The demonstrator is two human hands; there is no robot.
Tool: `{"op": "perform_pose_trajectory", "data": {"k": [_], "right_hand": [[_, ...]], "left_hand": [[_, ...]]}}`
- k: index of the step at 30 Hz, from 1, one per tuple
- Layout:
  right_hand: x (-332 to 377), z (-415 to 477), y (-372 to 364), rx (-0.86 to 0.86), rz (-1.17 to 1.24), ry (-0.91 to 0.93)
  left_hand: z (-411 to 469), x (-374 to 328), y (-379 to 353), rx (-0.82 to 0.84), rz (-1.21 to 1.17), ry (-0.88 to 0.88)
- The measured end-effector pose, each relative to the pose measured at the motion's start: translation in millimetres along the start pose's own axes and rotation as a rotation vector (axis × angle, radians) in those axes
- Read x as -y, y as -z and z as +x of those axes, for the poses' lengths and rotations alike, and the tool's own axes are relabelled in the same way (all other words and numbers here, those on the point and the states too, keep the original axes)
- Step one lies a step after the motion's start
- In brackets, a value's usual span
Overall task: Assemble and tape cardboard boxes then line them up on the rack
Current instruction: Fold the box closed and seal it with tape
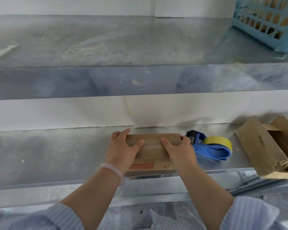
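A small brown cardboard box (152, 153) with red print on its near side stands on the metal rack shelf (56, 156). My left hand (123, 149) grips its left end, thumb lying across the top flaps. My right hand (178, 151) grips its right end the same way, fingers curled round the far corner. Both thumbs press the top flaps near the middle seam. A blue tape dispenser (211, 147) with a yellow roll lies on the shelf just right of my right hand.
A large open cardboard box (263, 146) with taped edges sits at the shelf's right end. On the upper shelf (106, 47), a blue plastic basket (269, 22) stands at the far right. White paper covers the wall behind.
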State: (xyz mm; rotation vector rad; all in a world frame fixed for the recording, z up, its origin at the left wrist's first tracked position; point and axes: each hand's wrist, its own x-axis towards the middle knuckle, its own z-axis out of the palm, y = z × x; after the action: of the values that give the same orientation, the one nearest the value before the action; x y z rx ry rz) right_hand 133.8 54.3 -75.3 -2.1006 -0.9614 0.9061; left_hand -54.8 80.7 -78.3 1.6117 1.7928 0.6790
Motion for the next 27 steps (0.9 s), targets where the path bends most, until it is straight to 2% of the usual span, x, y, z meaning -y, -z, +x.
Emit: {"op": "perform_pose_trajectory", "data": {"k": [10, 17, 20, 22, 24, 26, 27], "right_hand": [[-9.2, 4.2, 2.3, 0.034, -0.001, 0.068], [-11.8, 2.2, 5.4, 0.067, -0.017, 0.059], [-10.5, -3.2, 6.3, 0.044, -0.025, 0.103], [-10.0, -11.5, 11.5, -0.078, -0.193, 0.362], [-10.7, -20.3, 15.4, -0.157, -0.368, 0.778], [-14.7, -30.1, 13.4, -0.078, -0.543, 1.053], [-17.5, -34.1, 12.4, -0.016, -0.652, 1.102]], "left_hand": [[3.4, 14.9, 0.9, 0.050, -0.114, -0.066], [0.2, 18.5, 7.3, 0.063, -0.381, -0.049], [-6.0, 18.9, 9.8, 0.041, -0.295, -0.109], [-13.1, 17.3, 15.8, -0.058, -0.054, -0.300], [-18.6, 15.7, 21.2, -0.081, 0.242, -0.628], [-23.0, 19.1, 22.9, 0.001, 0.462, -0.846], [-24.2, 21.8, 23.6, 0.033, 0.536, -0.882]]}}
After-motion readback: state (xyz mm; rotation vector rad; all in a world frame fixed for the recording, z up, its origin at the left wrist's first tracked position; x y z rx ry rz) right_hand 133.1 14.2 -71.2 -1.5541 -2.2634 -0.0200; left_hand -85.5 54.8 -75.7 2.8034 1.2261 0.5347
